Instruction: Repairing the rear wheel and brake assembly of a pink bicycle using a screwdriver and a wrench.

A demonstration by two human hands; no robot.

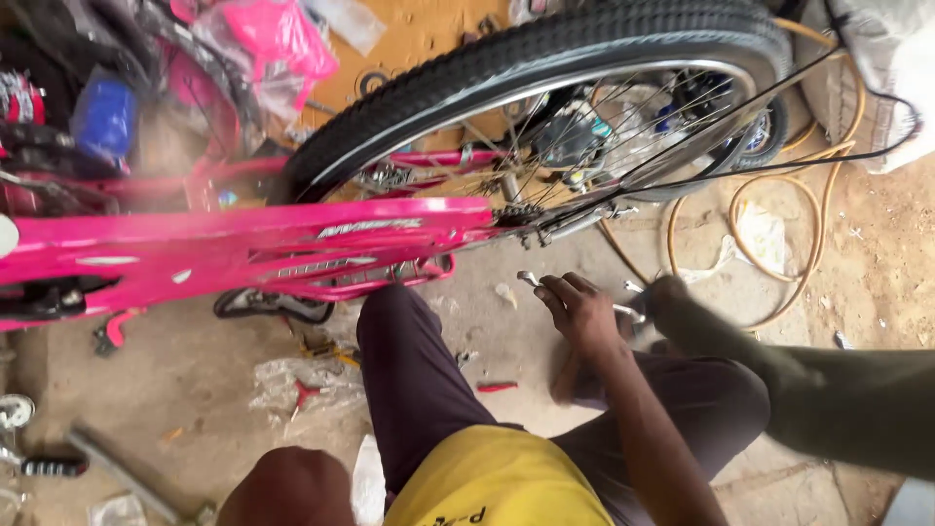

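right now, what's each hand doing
Left hand: not in view.
Right hand: blurred, by a metal tool; grip cannot be told.

Only one own arm in view: the right arm (828,399), in an olive-green long sleeve, enters from the right edge and stretches up-left. The forearm trails back to the right and below the hand, nearly straight, with the wrist slightly bent down. The right hand (668,292) is at the sleeve end, blurred, knuckles up and fingers curled downward. Too smeared to tell whether it grips anything. The left hand is out of frame.
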